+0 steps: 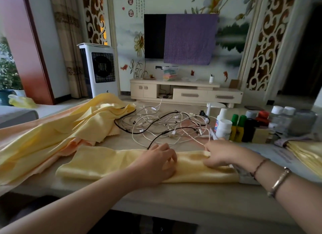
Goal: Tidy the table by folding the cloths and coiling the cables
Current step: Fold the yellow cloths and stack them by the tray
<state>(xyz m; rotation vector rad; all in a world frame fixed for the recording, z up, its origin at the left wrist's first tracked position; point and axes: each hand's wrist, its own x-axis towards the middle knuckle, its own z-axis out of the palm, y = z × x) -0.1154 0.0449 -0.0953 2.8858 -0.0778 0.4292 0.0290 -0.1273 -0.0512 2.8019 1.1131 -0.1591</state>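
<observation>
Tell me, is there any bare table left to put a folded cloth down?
Yes: a strip of table along the near edge, in front of the folded yellow cloth both hands rest on. A smaller patch lies between that cloth and the cable tangle. The right side is crowded with bottles; loose cloths cover the left.

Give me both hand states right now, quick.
Left hand: fingers loosely curled, resting on the folded yellow cloth, gripping nothing.
Right hand: fingers curled, pinching the same cloth's right end.

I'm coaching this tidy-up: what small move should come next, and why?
Probably fold the yellow cloth end over end once more. It lies as a long flat strip under both hands, the left hand and right hand, while the cables behind remain tangled.
</observation>
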